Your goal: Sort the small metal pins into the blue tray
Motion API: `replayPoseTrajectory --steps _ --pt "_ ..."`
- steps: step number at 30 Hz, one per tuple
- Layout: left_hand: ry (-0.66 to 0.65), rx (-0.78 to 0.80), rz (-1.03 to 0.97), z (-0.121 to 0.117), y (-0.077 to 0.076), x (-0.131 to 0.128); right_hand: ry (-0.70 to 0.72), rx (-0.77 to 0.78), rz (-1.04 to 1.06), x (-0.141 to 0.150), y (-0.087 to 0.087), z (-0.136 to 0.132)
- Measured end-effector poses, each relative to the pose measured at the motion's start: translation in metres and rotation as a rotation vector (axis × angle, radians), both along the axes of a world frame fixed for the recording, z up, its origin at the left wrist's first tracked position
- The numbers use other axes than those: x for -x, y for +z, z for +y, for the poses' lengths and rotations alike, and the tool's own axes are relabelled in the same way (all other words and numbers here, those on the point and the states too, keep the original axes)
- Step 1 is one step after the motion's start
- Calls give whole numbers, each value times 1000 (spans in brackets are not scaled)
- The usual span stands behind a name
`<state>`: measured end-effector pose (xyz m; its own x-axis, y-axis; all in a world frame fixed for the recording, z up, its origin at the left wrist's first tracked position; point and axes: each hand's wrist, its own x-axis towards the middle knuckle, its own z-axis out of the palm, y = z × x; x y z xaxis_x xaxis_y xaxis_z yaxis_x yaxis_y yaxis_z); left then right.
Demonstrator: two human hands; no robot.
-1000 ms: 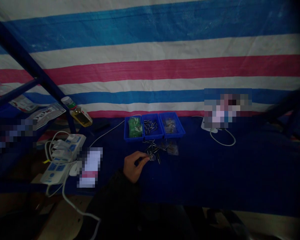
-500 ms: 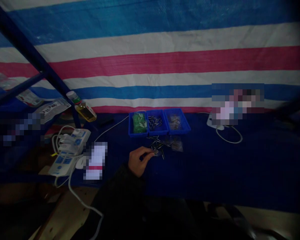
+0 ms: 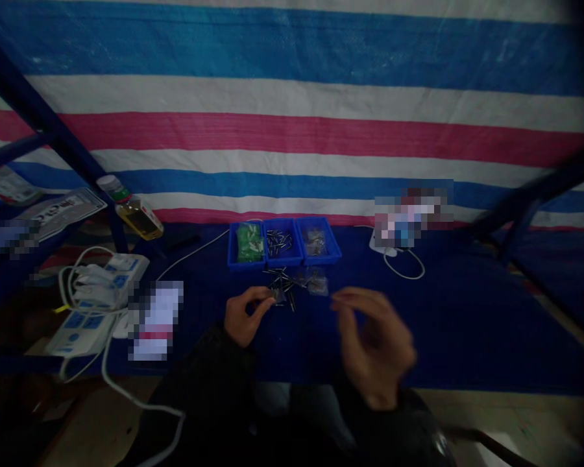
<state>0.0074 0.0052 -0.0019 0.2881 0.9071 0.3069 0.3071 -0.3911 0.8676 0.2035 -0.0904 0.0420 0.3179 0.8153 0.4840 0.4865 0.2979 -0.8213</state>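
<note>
My left hand [image 3: 243, 316] rests on the dark blue table, fingers pinched on a small clear bag [image 3: 278, 296] at the edge of a heap of small dark metal pins [image 3: 283, 282]. My right hand [image 3: 374, 344] hovers above the table to the right of the heap, smeared by motion, so its fingers cannot be read. More small clear bags [image 3: 316, 282] lie beside the pins. Behind them stand three blue trays: one with green pieces [image 3: 246, 246], one with pins [image 3: 282, 243], one with clear bags [image 3: 317, 241].
Power strips [image 3: 95, 298] with white cables lie at the left. A bottle of yellow liquid [image 3: 132, 207] leans by a blue frame post. A white charger with a looped cable [image 3: 403, 264] sits at the back right. A striped tarp [image 3: 292, 130] forms the back wall.
My right hand has come into view from below, moving over the table right of the pins. My left hand keeps its pinch at the heap. The camera has shifted.
</note>
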Motion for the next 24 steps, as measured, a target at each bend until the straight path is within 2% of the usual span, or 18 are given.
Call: replayPoseTrajectory --steps 5,10,18,24 --pt "22 67 -90 -1 0 0 145 -12 -95 17 -14 31" --pt "-38 -6 -66 2 0 1 248 4 -79 25 -34 46" --pt "-164 -44 -44 0 13 6 238 -14 -134 26 -48 40" --pt "-186 -116 -37 2 9 4 135 -46 -139 30 -52 35"
